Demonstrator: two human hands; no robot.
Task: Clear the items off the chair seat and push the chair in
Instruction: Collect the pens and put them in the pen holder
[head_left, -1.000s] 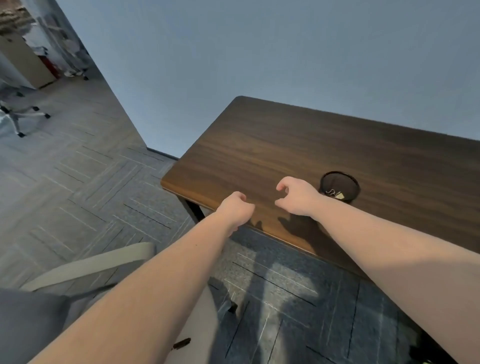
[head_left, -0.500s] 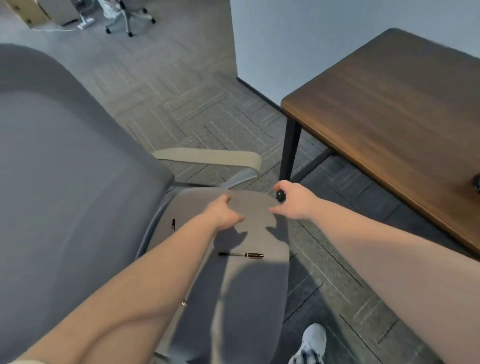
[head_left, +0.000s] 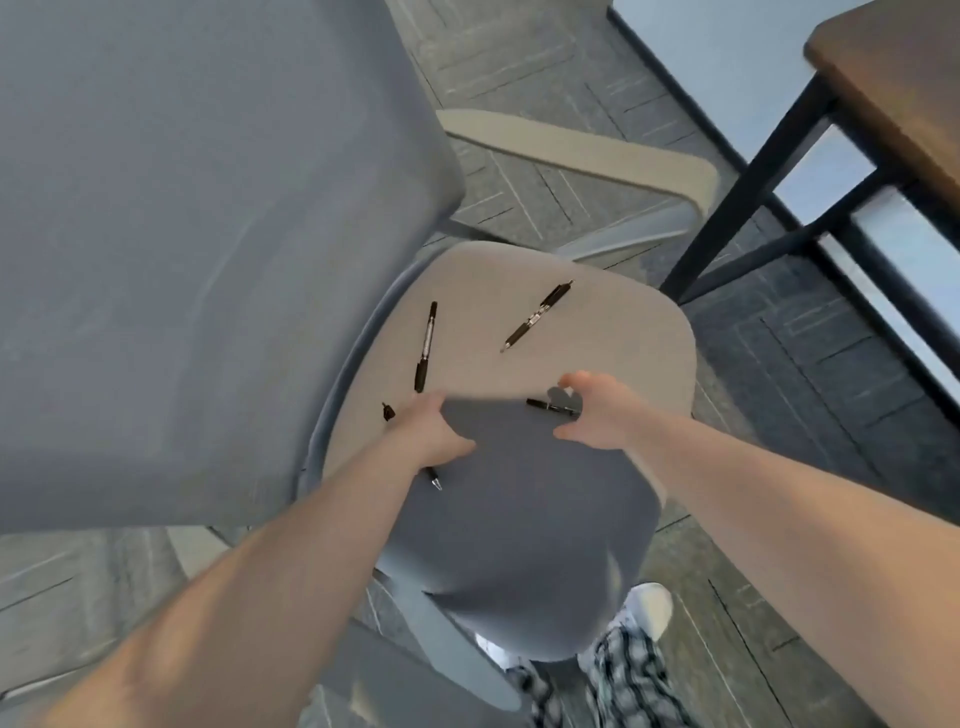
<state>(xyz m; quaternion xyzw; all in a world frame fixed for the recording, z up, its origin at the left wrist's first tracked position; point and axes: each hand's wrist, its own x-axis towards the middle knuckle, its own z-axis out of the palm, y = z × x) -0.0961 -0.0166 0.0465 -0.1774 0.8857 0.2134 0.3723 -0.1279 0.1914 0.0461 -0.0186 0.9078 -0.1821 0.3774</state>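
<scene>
The office chair has a grey seat (head_left: 613, 322) and a tall grey backrest (head_left: 208, 234) on the left. Several black pens lie on the seat: one (head_left: 426, 345) near the backrest, one (head_left: 537, 314) toward the far edge, and one (head_left: 548, 407) right under my right hand (head_left: 597, 418), whose fingers are spread just above it. My left hand (head_left: 431, 431) rests palm down over another pen, whose tip (head_left: 435, 480) pokes out beneath the wrist. A small black end (head_left: 387, 412) shows to its left. Whether the left fingers grip that pen is hidden.
The chair's beige armrest (head_left: 571, 150) lies beyond the seat. A brown wooden table (head_left: 893, 78) with black legs (head_left: 753, 182) stands at the upper right against a pale wall. My white shoe (head_left: 647, 608) is below the seat on the grey carpet.
My view swung from the table down onto the chair. Both hands dropped from above the table edge to the seat, and the right hand opened over a pen.
</scene>
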